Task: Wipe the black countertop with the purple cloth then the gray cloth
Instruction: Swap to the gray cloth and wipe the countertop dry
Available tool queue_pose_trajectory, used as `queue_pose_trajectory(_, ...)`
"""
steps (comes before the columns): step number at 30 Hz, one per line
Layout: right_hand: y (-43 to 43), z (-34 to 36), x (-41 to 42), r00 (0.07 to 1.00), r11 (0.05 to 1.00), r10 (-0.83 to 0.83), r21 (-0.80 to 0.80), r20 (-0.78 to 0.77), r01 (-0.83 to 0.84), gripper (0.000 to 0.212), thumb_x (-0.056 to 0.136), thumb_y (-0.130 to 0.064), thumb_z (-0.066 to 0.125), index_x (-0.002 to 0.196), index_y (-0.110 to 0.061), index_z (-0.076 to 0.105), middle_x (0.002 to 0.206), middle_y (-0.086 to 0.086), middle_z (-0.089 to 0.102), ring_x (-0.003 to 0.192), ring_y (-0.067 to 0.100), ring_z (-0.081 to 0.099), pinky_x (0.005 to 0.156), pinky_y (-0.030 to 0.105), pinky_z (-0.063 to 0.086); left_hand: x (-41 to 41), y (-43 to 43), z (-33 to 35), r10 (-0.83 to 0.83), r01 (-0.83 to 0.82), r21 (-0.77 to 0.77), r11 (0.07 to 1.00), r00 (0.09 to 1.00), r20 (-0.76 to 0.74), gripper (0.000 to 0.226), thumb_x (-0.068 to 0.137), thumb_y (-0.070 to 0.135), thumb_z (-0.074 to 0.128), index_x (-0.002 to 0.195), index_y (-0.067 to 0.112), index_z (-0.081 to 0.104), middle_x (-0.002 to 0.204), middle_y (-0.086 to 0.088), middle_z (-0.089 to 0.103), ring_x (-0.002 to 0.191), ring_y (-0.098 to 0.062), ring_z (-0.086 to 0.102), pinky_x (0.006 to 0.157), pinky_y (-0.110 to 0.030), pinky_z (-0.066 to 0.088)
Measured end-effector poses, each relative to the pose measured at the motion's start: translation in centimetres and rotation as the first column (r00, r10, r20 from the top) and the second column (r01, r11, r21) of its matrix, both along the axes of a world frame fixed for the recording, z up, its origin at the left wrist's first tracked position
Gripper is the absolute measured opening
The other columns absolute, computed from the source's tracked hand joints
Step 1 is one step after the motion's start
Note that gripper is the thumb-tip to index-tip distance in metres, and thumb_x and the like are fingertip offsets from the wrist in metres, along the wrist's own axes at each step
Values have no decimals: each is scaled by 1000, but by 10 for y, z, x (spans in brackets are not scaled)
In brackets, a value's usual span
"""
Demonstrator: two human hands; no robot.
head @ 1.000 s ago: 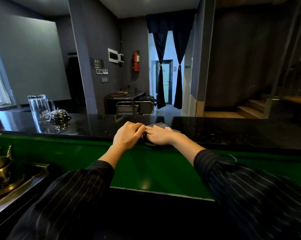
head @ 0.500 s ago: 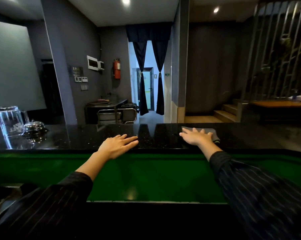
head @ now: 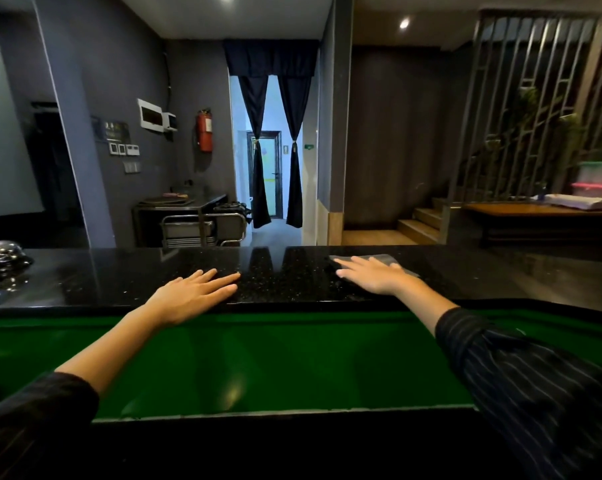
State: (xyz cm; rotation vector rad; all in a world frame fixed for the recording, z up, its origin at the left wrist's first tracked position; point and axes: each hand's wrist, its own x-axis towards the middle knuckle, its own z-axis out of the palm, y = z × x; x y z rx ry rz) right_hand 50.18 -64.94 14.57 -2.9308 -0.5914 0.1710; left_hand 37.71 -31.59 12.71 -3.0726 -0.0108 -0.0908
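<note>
The gray cloth [head: 384, 260] lies flat and thin on the black countertop [head: 119, 282], pinned under the right hand [head: 372, 277], whose fingers are spread. Left of it, the left hand [head: 192, 294] rests open and empty, palm down at the counter's near edge. Since half a second ago the hands have spread slightly farther apart. A chrome bell [head: 0, 252] sits far left; a green ledge [head: 275, 358] runs below.
</note>
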Motion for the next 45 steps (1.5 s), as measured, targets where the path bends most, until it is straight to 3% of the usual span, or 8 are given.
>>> queue_pose_trajectory(5,2,6,48,985,986,-162,-30,-50,161,64,93,-70,13,152,-46,4,164,-2,-4,150,34,-4,114,63,-5,0,-2,-2,-48,49,-18,999,998,36,103,40,90,-29,137,61,-7,161,-1,7,149,-24,7,118,-46,17)
queue_pose_trajectory(9,47,3,121,958,967,-252,-77,-140,243,95,73,-88,18,154,-40,5,164,6,-2,148,41,0,113,67,1,2,-4,-3,6,-4,-31,1000,998,59,66,76,80,-4,140,61,3,161,1,12,148,-21,11,118,-44,17)
queue_pose_trajectory(12,107,-15,167,972,976,-199,-112,-125,185,124,47,-95,20,154,-34,12,164,7,6,147,40,9,111,69,7,1,-6,-2,10,-7,-51,999,999,51,84,60,89,-8,139,63,7,160,4,14,148,-19,13,118,-43,17)
queue_pose_trajectory(14,143,-6,113,993,992,-91,-89,-72,84,105,63,-92,16,154,-39,11,164,6,6,148,40,8,111,70,4,-2,-5,1,8,-4,-72,997,998,55,93,51,93,-13,138,64,7,160,5,15,148,-18,14,117,-43,17)
queue_pose_trajectory(19,135,8,35,988,987,147,-55,-49,-150,70,90,-75,16,152,-45,7,164,-2,-2,150,36,-1,113,66,-5,-5,-12,5,28,-25,-88,996,999,28,47,96,58,16,142,58,7,161,2,13,148,-20,12,117,-44,16)
queue_pose_trajectory(28,35,-1,-30,994,994,-108,7,-2,108,65,93,-71,14,152,-45,9,164,-2,3,149,36,1,114,65,-3,10,-70,9,97,-72,-143,987,980,172,31,93,27,37,117,11,50,134,-13,51,129,-31,40,107,-59,28)
queue_pose_trajectory(33,15,-7,-67,998,999,-49,7,31,49,56,97,-62,14,151,-47,9,164,-6,4,150,32,1,112,63,-3,35,-169,13,-120,180,-317,931,972,202,30,94,26,41,119,12,51,130,-11,54,122,-31,47,106,-62,28)
queue_pose_trajectory(45,-65,1,15,986,987,-160,-39,-52,158,60,94,-69,16,150,-48,9,164,-9,-2,150,29,-5,111,64,-8,87,-201,3,-168,230,-418,879,969,181,41,99,35,34,133,20,51,136,-10,55,125,-31,50,107,-52,36)
